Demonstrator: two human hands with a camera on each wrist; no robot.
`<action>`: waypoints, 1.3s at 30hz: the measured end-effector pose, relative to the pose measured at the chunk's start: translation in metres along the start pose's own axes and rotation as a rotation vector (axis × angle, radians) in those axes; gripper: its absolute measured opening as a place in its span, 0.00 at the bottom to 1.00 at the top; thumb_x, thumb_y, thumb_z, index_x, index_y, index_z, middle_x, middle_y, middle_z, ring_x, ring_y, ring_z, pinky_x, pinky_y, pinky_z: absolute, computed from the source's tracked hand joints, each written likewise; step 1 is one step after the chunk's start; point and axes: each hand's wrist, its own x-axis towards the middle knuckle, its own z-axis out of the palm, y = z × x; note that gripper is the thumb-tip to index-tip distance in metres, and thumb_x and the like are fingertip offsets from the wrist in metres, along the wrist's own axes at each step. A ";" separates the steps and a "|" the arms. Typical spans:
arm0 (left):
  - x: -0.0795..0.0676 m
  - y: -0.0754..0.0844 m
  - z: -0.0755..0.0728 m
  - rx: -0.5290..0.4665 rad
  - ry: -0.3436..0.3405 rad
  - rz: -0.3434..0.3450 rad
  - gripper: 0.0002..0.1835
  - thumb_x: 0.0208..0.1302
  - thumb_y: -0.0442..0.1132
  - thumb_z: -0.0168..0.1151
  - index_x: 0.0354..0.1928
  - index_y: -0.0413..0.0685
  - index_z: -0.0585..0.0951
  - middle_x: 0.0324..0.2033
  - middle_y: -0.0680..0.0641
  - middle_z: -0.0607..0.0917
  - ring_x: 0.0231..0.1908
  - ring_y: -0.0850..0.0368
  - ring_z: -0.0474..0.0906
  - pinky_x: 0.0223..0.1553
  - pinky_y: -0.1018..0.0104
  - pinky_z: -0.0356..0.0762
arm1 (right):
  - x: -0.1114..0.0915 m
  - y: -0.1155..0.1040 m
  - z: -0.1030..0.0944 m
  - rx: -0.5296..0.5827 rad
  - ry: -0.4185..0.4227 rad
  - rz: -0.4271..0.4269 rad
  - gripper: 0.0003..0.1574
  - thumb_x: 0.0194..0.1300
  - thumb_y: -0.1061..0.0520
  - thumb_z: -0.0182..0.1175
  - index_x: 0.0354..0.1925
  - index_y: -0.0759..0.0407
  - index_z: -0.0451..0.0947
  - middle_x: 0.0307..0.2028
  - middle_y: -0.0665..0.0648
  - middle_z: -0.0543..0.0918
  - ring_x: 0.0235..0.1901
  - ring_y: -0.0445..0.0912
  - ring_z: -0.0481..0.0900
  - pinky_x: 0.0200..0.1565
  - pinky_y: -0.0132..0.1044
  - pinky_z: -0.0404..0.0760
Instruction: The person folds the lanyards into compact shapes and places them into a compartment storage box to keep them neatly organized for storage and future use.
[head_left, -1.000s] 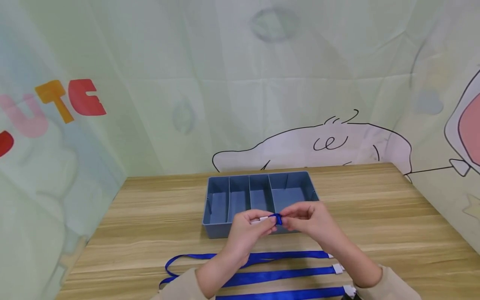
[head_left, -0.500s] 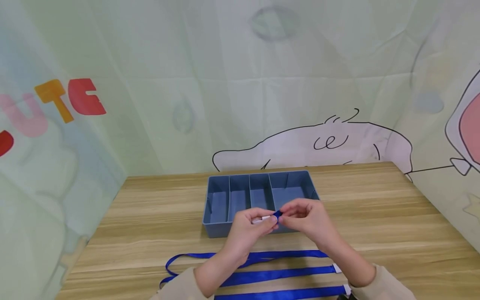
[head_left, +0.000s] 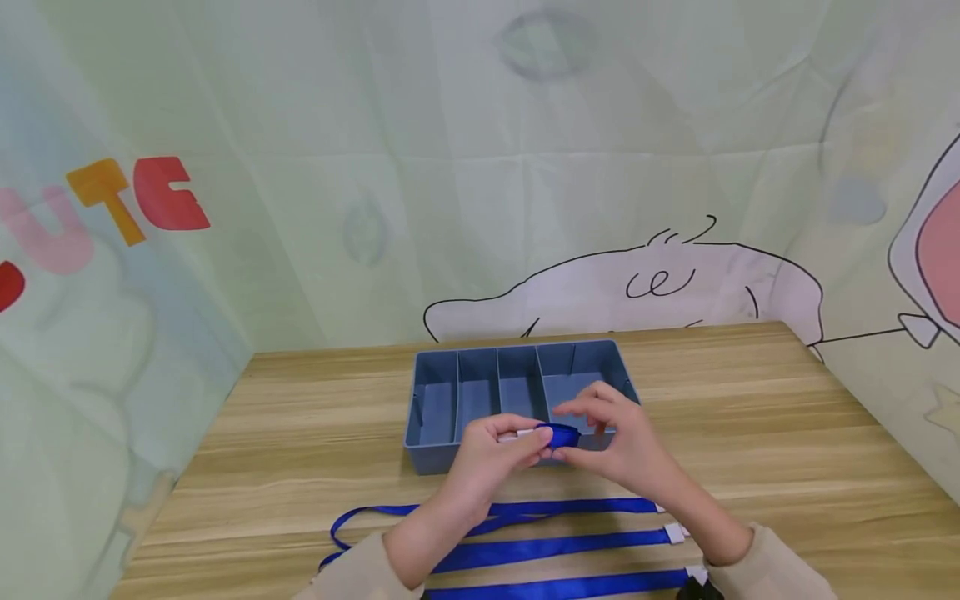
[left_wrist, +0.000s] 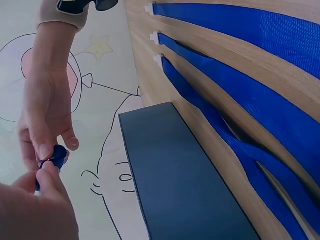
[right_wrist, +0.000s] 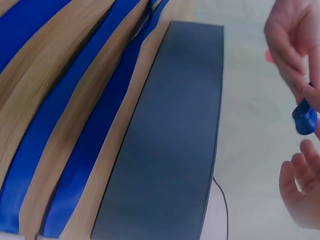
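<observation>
A rolled blue lanyard (head_left: 564,436) with a white end is pinched between the thumb and fingers of my left hand (head_left: 486,462), above the front edge of the grey-blue tray. Its ribbon sticks out to the right as a short, wide loop. My right hand (head_left: 630,437) is beside it with fingers spread apart, the thumb tip close under the loop. In the right wrist view the blue roll (right_wrist: 305,119) shows under the left fingers, and the right fingertips are just below it. Most of the white end is covered by the left hand.
The divided tray (head_left: 432,461) stands at the back middle of the wooden table (head_left: 300,417). Three blue lanyards lie crosswise in front, among them a middle lanyard (head_left: 555,546), their white clips at the right. A printed cloth (head_left: 300,208) hangs behind.
My right hand's fingers have let go of the ribbon and spread upward. The blue ribbon now stands out as a wider loop, while the left hand keeps its pinch.
</observation>
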 end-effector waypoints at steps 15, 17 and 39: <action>-0.001 0.001 -0.006 0.042 -0.032 -0.043 0.15 0.56 0.32 0.66 0.42 0.27 0.80 0.29 0.44 0.85 0.27 0.60 0.83 0.38 0.67 0.81 | 0.002 0.004 -0.007 -0.016 -0.158 -0.276 0.15 0.49 0.66 0.70 0.39 0.59 0.84 0.35 0.50 0.85 0.35 0.41 0.80 0.37 0.33 0.81; -0.001 0.001 -0.008 0.069 -0.032 -0.039 0.14 0.56 0.34 0.67 0.41 0.28 0.81 0.29 0.44 0.86 0.27 0.60 0.83 0.38 0.67 0.81 | 0.002 0.002 -0.009 0.023 -0.212 -0.163 0.16 0.51 0.62 0.70 0.42 0.61 0.83 0.37 0.51 0.85 0.36 0.41 0.80 0.37 0.34 0.81; 0.004 0.000 -0.016 0.609 -0.140 0.126 0.06 0.52 0.39 0.71 0.30 0.45 0.86 0.24 0.52 0.84 0.26 0.59 0.79 0.28 0.67 0.78 | 0.001 0.003 -0.010 0.486 -0.350 0.606 0.16 0.58 0.57 0.65 0.39 0.71 0.81 0.32 0.61 0.85 0.34 0.57 0.83 0.41 0.43 0.82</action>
